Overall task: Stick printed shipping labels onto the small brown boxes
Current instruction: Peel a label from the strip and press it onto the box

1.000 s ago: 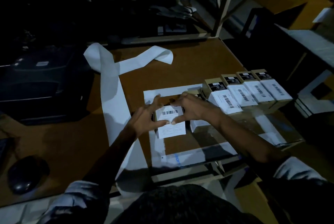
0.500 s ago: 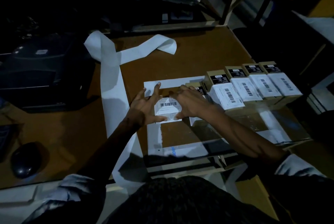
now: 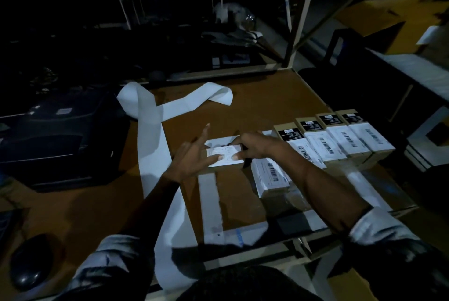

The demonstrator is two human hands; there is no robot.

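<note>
A small brown box (image 3: 226,166) stands near the middle of the brown table, with a white printed label (image 3: 224,155) across the side facing me. My left hand (image 3: 192,156) lies against its left end, thumb pressed on the label and the other fingers spread and lifted. My right hand (image 3: 252,146) grips the box's right end, thumb on the label's lower right. Just right of it lies another labelled box (image 3: 269,177). A row of several labelled boxes (image 3: 337,140) lines up beyond that.
A long white strip of label backing (image 3: 150,135) runs from a black label printer (image 3: 56,140) towards me. A dark computer mouse (image 3: 29,262) sits at the lower left. A flat cardboard sheet with white tape (image 3: 211,203) lies under the boxes. Dark shelving stands behind the table.
The box has been turned so a different labelled side faces me. My left fingers have lifted and spread. The view has tilted up slightly.
</note>
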